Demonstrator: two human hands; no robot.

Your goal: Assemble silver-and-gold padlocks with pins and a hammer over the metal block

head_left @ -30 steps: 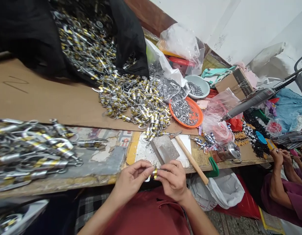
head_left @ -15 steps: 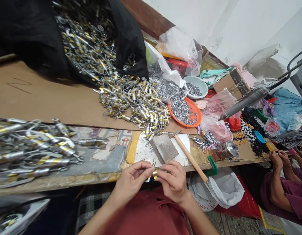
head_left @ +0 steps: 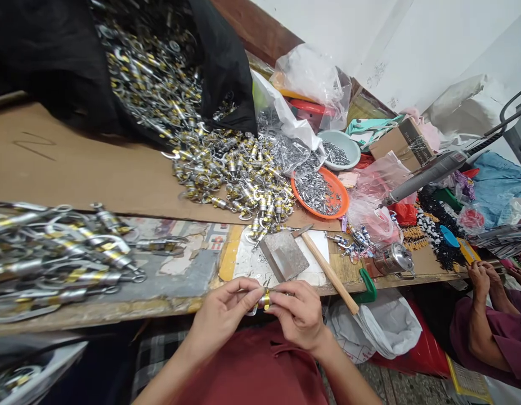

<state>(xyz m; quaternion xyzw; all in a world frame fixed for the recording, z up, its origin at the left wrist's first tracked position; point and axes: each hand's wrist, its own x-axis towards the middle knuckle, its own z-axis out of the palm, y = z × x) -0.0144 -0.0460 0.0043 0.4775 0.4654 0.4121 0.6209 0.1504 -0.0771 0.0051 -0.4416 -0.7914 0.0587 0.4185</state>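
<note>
My left hand [head_left: 222,316] and my right hand [head_left: 298,316] meet at the table's near edge, both pinched on one small silver clasp with a yellow band [head_left: 265,299]. Just beyond my fingers lie a grey metal block [head_left: 284,256] and a hammer with a wooden handle [head_left: 329,273]. A heap of the same silver and yellow clasps [head_left: 233,174] spills from a black bag [head_left: 53,62] onto brown cardboard [head_left: 75,174]. Another pile of clasps [head_left: 62,261] lies at the left.
An orange plate [head_left: 322,196] and a pale bowl [head_left: 339,149] hold small metal parts. Plastic bags, a cardboard box [head_left: 402,142], a rotary hand tool [head_left: 429,175] and a small metal pot [head_left: 395,260] crowd the right. Another person's hands [head_left: 486,278] work at the far right.
My hands have stayed together on the clasp, turning it slightly; the view has shifted a little. Nothing else has moved.
</note>
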